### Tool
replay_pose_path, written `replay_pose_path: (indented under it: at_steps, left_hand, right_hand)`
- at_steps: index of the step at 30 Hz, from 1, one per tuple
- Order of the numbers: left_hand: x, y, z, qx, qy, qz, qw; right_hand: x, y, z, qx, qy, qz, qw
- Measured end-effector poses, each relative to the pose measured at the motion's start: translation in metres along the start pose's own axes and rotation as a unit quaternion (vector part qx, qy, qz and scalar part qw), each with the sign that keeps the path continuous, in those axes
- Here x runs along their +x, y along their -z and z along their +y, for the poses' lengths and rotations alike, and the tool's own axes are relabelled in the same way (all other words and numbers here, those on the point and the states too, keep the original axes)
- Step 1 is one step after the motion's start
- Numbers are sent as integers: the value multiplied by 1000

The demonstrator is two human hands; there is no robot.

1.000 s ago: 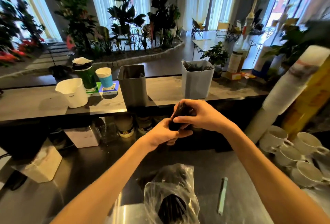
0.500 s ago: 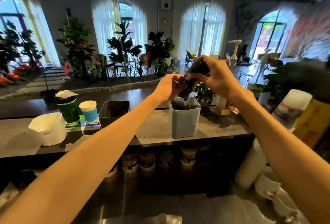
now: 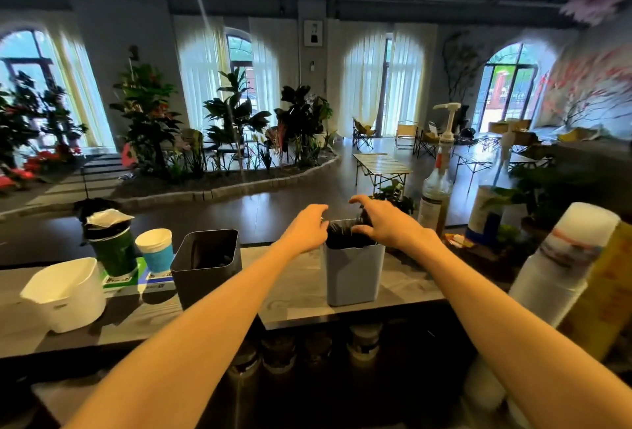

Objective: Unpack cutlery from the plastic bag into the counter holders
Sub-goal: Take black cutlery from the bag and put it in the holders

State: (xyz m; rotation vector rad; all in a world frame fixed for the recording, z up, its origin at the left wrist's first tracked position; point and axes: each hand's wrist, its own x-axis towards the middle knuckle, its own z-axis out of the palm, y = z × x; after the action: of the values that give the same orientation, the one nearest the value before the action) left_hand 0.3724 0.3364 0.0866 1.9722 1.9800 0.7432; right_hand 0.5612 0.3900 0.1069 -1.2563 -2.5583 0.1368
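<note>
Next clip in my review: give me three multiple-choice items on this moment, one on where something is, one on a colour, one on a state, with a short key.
1. Both hands are over which holder?
A. light blue-grey holder
B. dark grey holder
C. white container

2. What colour is the band on the paper cup beside the green cup?
A. red
B. blue
C. yellow

3. The dark grey holder stands:
A. tipped over
B. upright
C. upside down

Key: 1 A, the left hand and right hand sit at the light blue-grey holder rim. 2 B, the paper cup has a blue band. 3 B, the dark grey holder opens upward.
</note>
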Motion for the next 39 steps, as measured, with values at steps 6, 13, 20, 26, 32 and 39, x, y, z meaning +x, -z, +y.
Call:
replay_pose_path:
  at_steps: [6, 13, 20, 26, 32, 39]
  left_hand:
    - [-8, -13, -20, 9, -21, -38, 999]
    - [-45, 4, -17, -42, -36, 17, 998]
    - [-182, -46, -36, -210, 13, 24, 977]
    - [-326, -124, -77, -344, 149, -98, 922]
    - [-423, -198, -111, -312, 263, -249, 878]
    - [-457, -233, -127, -102, 304, -211, 924]
  right_hand:
    - [-7, -25, -2, 30, -13, -22, 999]
    - [-64, -29, -19, 170, -36, 149, 973]
    - [-198, -113, -79, 332, -73, 104, 935]
    - [-311, -224, -125, 426, -145, -114, 886]
    - [-385, -317, -141, 262, -172, -350, 883]
    - [-389, -353, -167, 151, -211, -255, 932]
